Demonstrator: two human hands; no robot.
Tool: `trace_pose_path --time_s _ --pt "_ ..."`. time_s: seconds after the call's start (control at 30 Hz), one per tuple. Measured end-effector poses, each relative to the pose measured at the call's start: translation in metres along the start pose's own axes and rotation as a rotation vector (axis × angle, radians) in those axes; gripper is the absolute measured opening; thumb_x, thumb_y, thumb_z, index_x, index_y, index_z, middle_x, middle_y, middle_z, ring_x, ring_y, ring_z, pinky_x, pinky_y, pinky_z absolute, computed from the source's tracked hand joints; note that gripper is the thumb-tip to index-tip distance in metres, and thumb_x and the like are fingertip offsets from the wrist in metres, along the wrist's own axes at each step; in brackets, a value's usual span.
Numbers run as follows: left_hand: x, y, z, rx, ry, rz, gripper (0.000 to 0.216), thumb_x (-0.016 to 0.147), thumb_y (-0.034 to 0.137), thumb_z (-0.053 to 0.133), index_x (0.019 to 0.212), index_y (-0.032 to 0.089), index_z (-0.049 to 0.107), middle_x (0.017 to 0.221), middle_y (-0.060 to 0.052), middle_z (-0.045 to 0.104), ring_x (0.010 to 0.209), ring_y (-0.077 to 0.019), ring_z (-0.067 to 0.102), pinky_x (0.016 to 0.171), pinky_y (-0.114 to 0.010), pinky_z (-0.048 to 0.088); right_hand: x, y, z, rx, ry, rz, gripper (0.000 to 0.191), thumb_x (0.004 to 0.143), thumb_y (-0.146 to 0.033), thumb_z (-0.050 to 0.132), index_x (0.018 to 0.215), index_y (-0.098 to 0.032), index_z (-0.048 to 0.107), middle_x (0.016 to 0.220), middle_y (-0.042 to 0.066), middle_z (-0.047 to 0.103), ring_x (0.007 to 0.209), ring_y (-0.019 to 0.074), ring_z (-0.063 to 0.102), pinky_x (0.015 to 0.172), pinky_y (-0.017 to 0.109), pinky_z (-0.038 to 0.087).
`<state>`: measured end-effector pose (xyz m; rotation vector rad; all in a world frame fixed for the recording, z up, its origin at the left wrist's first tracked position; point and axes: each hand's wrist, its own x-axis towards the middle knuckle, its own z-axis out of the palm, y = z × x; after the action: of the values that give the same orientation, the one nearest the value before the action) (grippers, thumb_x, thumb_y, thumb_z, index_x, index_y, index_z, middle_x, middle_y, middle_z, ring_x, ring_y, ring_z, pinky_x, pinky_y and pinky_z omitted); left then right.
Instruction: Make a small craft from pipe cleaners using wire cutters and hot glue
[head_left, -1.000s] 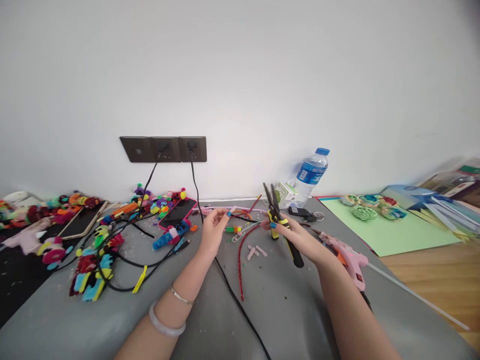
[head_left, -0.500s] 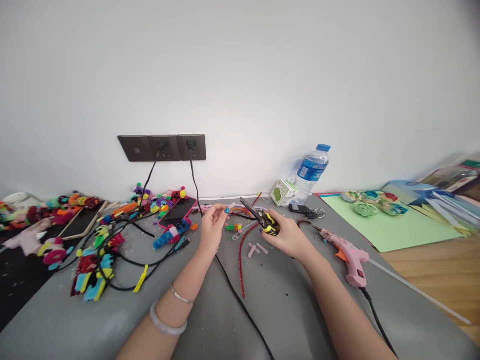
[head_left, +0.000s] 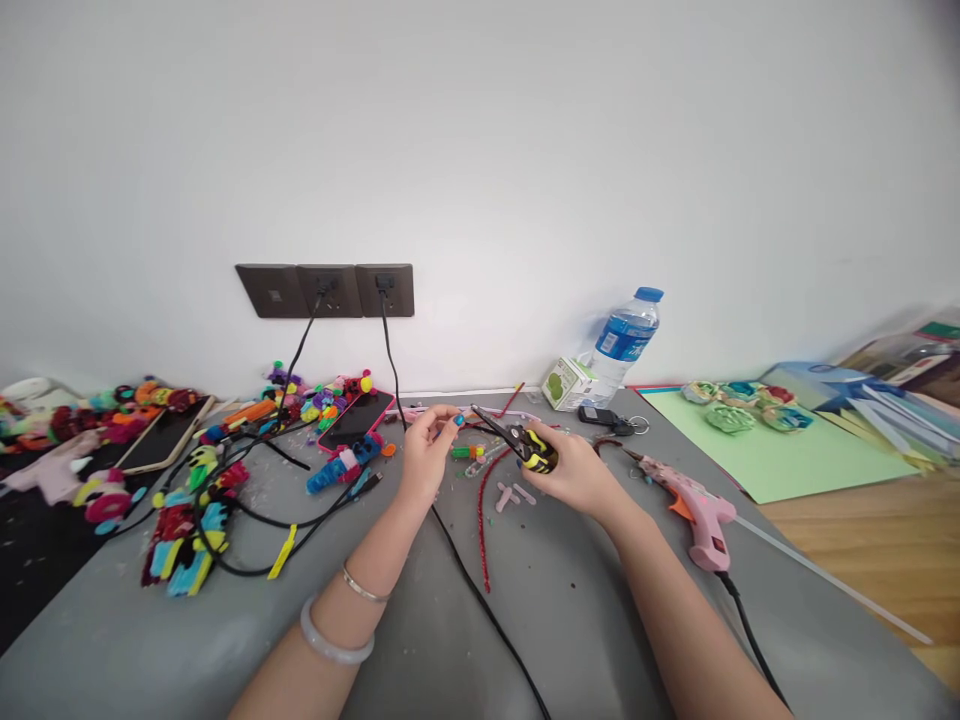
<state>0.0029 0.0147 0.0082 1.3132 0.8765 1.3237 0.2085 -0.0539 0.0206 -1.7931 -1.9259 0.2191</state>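
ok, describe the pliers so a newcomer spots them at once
Over the grey table, find the person's right hand. It holds the pliers, which point toward the left hand. Yellow-and-black handles set them apart from the pink glue gun on the right.

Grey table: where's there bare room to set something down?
Near middle of the table, between the black cable and right forearm, save for specks. Also near left, between the pipe-cleaner figures and left forearm, and near right, between the glue gun, its cord and the pale stick. Crowded: around the pliers and red stem, and far left.
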Motion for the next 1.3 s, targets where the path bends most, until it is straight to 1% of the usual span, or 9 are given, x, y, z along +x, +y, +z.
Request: trace_pose_path --time_s 0.13,0.37,0.6,0.77,0.93,1.13,1.3 --pt "0.0002 0.0026 0.0002 -0.001 0.003 0.005 0.025 0.076 0.040 0.069 0.086 0.017 0.067 0.076 -0.002 0.062 0.066 -0.0126 0.053 0.055 -0.020 0.041 0.0000 0.0006 -0.0002 0.017 0.019 -0.002 0.035 0.069 -0.028 0.058 0.101 -0.020 0.067 0.079 0.005 0.071 0.067 0.0220 0.064 0.059 0.027 0.040" --pt "-0.0003 0.0032 0.0006 0.003 0.001 0.011 0.024 0.076 0.038 0.068 0.085 0.017 0.068 0.075 -0.002 0.062 0.065 -0.0125 0.053 0.056 -0.021 0.041 0.0004 0.0022 -0.0009 0.019 0.003 0.008 0.035 0.069 -0.030 0.058 0.102 -0.020 0.065 0.076 0.004 0.068 0.065 0.0210 0.062 0.059 0.026 0.038" --pt "-0.0008 0.0028 0.0005 0.015 -0.007 0.030 0.021 0.077 0.037 0.068 0.086 0.017 0.068 0.077 -0.002 0.062 0.065 -0.0128 0.053 0.057 -0.022 0.041 0.0003 -0.0016 -0.0028 0.019 -0.030 -0.005 0.038 0.070 -0.028 0.056 0.105 -0.019 0.064 0.066 0.000 0.060 0.057 0.0178 0.052 0.055 0.026 0.034" --pt "-0.0010 0.0039 0.0016 0.016 -0.014 0.025 0.021 0.077 0.036 0.068 0.086 0.017 0.068 0.080 -0.003 0.064 0.067 -0.0128 0.054 0.060 -0.023 0.043 0.0004 -0.0030 -0.0032 0.026 -0.041 0.003 0.038 0.070 -0.029 0.056 0.106 -0.018 0.064 0.066 0.000 0.060 0.057 0.0178 0.052 0.056 0.026 0.034" --pt "-0.0017 0.0043 0.0022 0.000 -0.017 0.003 0.022 0.076 0.036 0.068 0.087 0.017 0.067 0.080 -0.003 0.064 0.066 -0.0122 0.054 0.061 -0.023 0.044 0.0004 -0.0025 -0.0036 0.038 -0.034 0.001 0.035 0.072 -0.031 0.057 0.103 -0.017 0.065 0.072 0.003 0.065 0.061 0.0188 0.056 0.057 0.026 0.036" --pt "-0.0025 0.0054 0.0026 -0.005 -0.016 0.001 0.023 0.075 0.038 0.070 0.086 0.017 0.067 0.080 -0.002 0.064 0.067 -0.0125 0.055 0.062 -0.023 0.045 0.0004 -0.0011 -0.0039 0.045 -0.021 -0.016 0.032 0.071 -0.030 0.058 0.099 -0.018 0.066 0.073 0.003 0.067 0.061 0.0187 0.058 0.058 0.026 0.036" --pt "-0.0026 0.0061 0.0029 -0.010 -0.020 0.005 0.025 0.074 0.039 0.071 0.085 0.017 0.067 0.080 -0.003 0.065 0.067 -0.0131 0.056 0.061 -0.023 0.045 0.0007 -0.0028 -0.0044 0.039 -0.005 -0.032 0.026 0.071 -0.029 0.056 0.094 -0.020 0.064 0.066 0.000 0.062 0.056 0.0166 0.053 0.056 0.025 0.034"
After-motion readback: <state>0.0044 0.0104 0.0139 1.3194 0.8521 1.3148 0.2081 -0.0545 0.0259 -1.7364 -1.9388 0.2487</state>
